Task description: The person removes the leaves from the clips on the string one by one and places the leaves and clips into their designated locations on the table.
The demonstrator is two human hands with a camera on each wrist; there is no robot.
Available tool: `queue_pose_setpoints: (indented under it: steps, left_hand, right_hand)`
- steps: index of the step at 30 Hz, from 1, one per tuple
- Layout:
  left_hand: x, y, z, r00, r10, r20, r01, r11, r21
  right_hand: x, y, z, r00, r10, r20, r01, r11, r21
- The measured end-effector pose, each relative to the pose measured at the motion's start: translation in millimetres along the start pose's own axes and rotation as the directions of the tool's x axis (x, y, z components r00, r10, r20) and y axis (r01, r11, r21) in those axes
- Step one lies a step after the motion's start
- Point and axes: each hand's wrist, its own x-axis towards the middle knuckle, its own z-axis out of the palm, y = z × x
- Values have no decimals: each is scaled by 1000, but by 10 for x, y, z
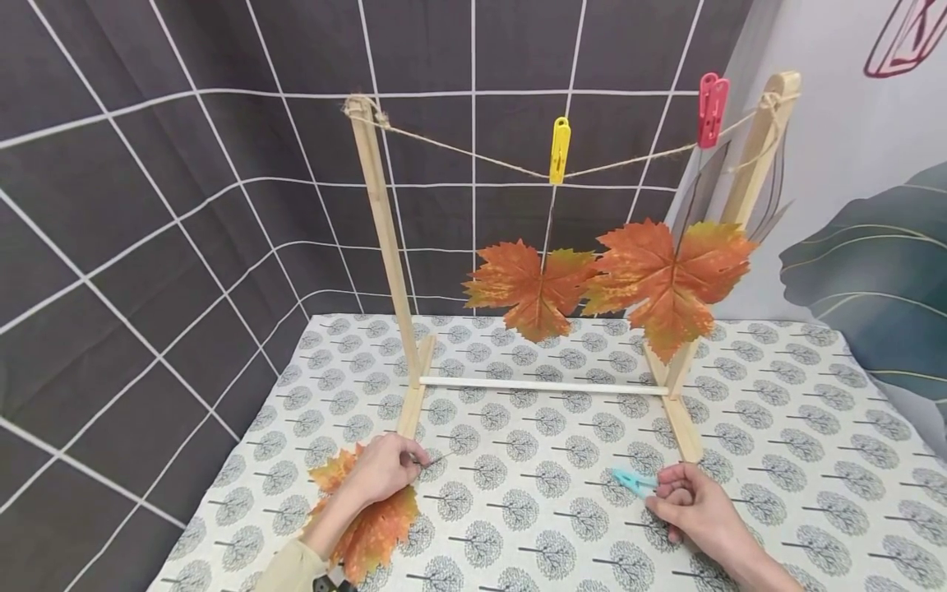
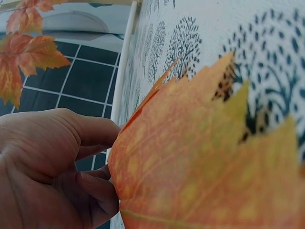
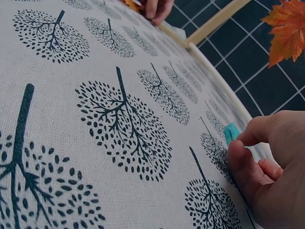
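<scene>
At the lower left of the head view, my left hand (image 1: pixel 385 467) pinches the thin stem (image 1: pixel 442 455) of an orange maple leaf (image 1: pixel 377 534). The leaf spreads under the hand and wrist, just above or on the cloth; part of it is hidden. In the left wrist view its orange-yellow blade (image 2: pixel 181 157) fills much of the picture. Over at the lower right, my right hand (image 1: pixel 695 506) pinches a light blue clothespin (image 1: pixel 629 479) between thumb and fingers, its tip pointing left. Only a small bit of that clothespin (image 3: pixel 231 131) shows in the right wrist view.
A wooden frame with a left post (image 1: pixel 385 222) and a right post (image 1: pixel 758 164) carries a sagging twine (image 1: pixel 473 154). Yellow (image 1: pixel 560 152) and pink (image 1: pixel 713 111) clothespins hold two hanging leaves. A white rod (image 1: pixel 543 386) joins the feet on the tree-print cloth (image 1: pixel 503 514).
</scene>
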Motion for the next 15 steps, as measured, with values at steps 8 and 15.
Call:
queue_pose_setpoints:
  steps: [8, 15]
  left_hand:
    - [7, -6, -3, 1000, 3, 7, -3, 1000, 10]
    - [-12, 6, -27, 1000, -2, 8, 2, 1000, 19]
  right_hand:
    - [7, -6, -5, 1000, 5, -9, -5, 1000, -3]
    - [19, -14, -41, 999, 37, 18, -38, 998, 40]
